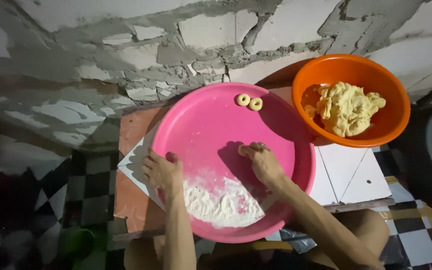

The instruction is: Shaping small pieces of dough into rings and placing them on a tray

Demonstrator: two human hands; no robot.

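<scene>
A wide, smooth pink plastic basin (pixel 211 125) sits on a small tiled table (pixel 356 175), and both hands work inside it. The left hand (pixel 162 171) lies palm down at about 8 o'clock on the basin's rim, fingers spread and loosely open, gripping nothing. The right hand (pixel 261 161) presses down near the basin's centre, fingers curled over something small (what it covers cannot be made out). A powdery white heap of flour (pixel 223 202) spreads across the basin floor at 6 o'clock, just beside both wrists. Two pale dough rings (pixel 249 102), touching each other, lie at 12 o'clock. At 2 o'clock, against the basin, an orange plastic bowl (pixel 386 90) holds a lumpy, yellowish dough mass (pixel 346 107). Behind stands a rough, cracked block wall (pixel 126 60).
</scene>
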